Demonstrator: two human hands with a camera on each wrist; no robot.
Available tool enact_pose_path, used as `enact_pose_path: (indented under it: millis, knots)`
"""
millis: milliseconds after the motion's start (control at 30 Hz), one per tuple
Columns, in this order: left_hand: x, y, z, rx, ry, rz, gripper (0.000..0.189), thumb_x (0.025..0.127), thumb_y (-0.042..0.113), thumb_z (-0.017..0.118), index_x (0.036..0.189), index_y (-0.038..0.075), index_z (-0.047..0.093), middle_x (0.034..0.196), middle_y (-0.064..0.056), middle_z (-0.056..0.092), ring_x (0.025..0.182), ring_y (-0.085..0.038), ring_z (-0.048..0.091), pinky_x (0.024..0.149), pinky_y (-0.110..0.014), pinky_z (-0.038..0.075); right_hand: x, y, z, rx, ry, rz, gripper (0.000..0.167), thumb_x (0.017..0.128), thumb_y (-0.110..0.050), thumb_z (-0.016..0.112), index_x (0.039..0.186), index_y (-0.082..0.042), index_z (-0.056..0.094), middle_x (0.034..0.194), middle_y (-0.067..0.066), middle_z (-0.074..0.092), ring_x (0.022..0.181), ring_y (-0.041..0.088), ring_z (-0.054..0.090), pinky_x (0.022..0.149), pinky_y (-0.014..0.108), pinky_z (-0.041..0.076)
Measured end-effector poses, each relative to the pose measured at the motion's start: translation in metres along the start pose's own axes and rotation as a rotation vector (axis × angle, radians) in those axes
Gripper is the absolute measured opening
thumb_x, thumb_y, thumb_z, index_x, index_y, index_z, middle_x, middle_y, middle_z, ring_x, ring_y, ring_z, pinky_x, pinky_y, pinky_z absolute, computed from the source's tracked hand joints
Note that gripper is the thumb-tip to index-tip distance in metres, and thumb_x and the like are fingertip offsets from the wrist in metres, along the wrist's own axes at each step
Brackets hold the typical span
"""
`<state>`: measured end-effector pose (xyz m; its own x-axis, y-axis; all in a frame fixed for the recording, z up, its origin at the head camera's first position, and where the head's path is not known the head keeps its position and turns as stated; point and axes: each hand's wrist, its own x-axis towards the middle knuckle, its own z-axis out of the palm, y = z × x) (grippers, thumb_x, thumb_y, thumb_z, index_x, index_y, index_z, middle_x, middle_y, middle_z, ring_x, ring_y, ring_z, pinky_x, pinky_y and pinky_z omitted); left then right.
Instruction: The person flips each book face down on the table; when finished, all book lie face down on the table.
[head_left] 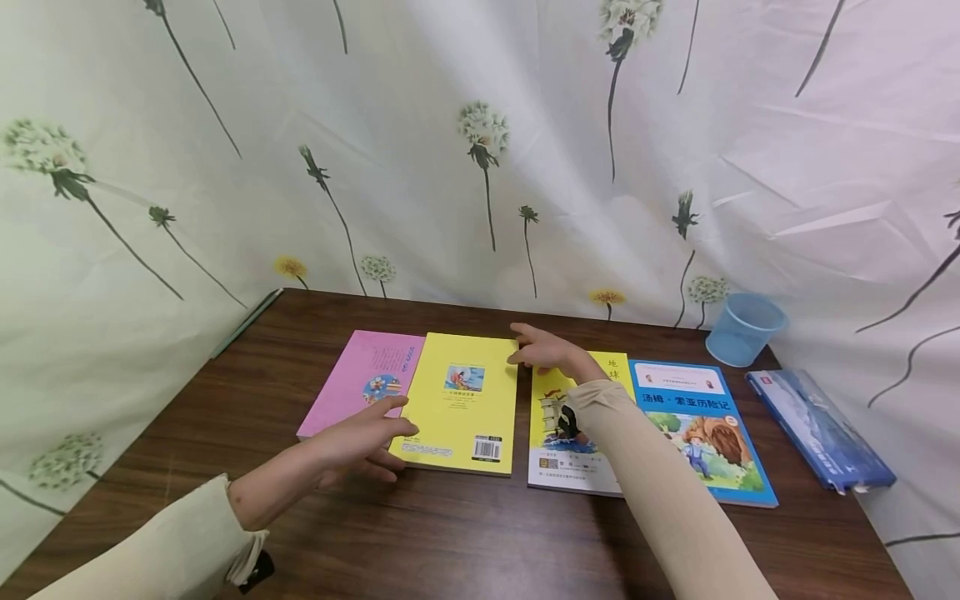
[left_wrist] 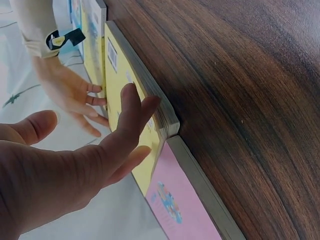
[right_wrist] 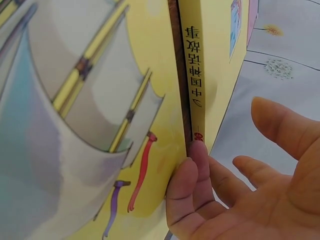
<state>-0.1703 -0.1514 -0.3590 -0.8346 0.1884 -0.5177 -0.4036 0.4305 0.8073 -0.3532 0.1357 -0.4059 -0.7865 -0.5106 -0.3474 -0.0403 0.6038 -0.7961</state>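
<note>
A yellow book lies with its barcode side up, its edge against a pink book on its left. My left hand is at the yellow book's near left edge, fingers spread and loosely bent; in the left wrist view the fingertips hover over or touch that edge. At the book's far right corner is my right hand. In the right wrist view, that hand's fingertips reach into the narrow gap by the yellow spine, with the thumb apart. A second yellow book with a sailing ship borders the gap.
Right of the ship book lies a blue picture-cover book, and beyond it a blue package. A light blue cup stands at the back right. Dandelion-print cloth rises behind the brown wooden table.
</note>
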Motion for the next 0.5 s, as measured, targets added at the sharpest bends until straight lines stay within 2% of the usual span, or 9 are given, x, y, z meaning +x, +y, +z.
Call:
enact_pose_path:
  millis: [300, 500]
  knots:
    - [0.0023, -0.0024, -0.0033, 0.029, -0.011, 0.001, 0.075, 0.097, 0.033, 0.057, 0.156, 0.005, 0.020, 0.150, -0.028, 0.040, 0.107, -0.034, 0.068, 0.079, -0.042, 0.061, -0.0017, 0.0001, -0.0003, 0.011, -0.002, 0.003, 0.078, 0.101, -0.023, 0.056, 0.162, -0.019, 0.009, 0.167, 0.015, 0.019, 0.140, 0.039, 0.044, 0.108, 0.053, 0.043]
    - [0.0009, -0.0008, -0.0039, 0.062, -0.042, 0.008, 0.067, 0.097, 0.032, 0.057, 0.151, 0.002, 0.031, 0.136, -0.022, 0.056, 0.101, -0.028, 0.071, 0.079, -0.042, 0.060, 0.0001, -0.0006, 0.0017, -0.019, 0.012, -0.004, 0.077, 0.101, -0.024, 0.055, 0.162, -0.017, 0.010, 0.166, 0.016, 0.019, 0.141, 0.037, 0.041, 0.108, 0.054, 0.043]
